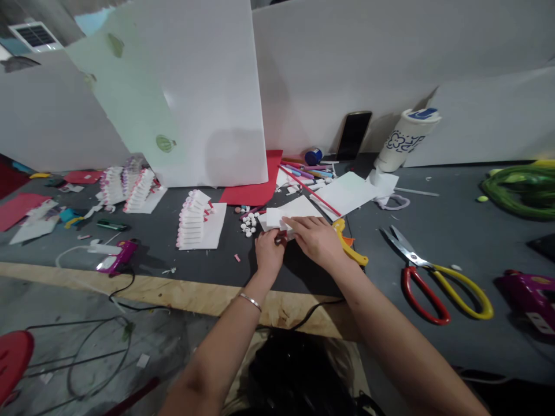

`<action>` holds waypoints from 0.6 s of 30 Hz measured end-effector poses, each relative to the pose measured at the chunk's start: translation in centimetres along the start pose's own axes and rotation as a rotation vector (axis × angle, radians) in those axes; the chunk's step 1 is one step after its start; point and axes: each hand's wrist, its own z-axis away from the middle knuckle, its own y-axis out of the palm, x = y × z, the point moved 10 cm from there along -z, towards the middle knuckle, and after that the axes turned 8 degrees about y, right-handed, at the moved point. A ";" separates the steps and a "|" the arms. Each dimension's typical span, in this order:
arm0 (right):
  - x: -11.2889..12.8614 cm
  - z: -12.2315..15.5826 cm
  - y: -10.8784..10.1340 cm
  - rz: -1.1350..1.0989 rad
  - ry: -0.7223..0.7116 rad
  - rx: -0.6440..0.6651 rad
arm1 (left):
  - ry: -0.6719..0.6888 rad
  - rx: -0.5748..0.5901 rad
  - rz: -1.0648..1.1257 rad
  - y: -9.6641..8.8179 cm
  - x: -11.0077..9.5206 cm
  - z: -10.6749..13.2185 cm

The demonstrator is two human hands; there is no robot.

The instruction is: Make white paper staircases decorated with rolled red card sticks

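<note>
A small white piece of paper (274, 217) lies between my fingers, over a larger white sheet (306, 206). My left hand (269, 249) pinches its near edge with curled fingers. From the right, the fingers of my right hand (317, 238) press against the same piece. Something small and reddish shows under the fingertips, too hidden to name. Left of my hands is a cluster of small white pellets (248, 224). Beside my right hand lies a yellow-handled tool (353, 247), probably a glue gun, partly covered by that hand.
Large red-and-yellow-handled scissors (414, 257) lie to the right. A fan-shaped row of white sticks with pink tips (191, 222) stands on a card at left. Behind are pens (309, 172), a phone (354, 136), and a white tumbler (405, 138). A purple power strip (118, 256) sits near the table edge.
</note>
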 end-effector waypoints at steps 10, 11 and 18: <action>-0.1 0.0 0.2 0.015 0.000 0.007 | -0.010 -0.025 0.072 0.1 0.8 -0.1; -0.1 0.0 0.1 0.014 0.006 0.008 | -0.014 -0.030 0.091 0.1 0.9 -0.1; -0.3 -0.1 0.1 0.004 0.022 0.009 | -0.016 -0.042 0.104 -0.2 1.1 -0.4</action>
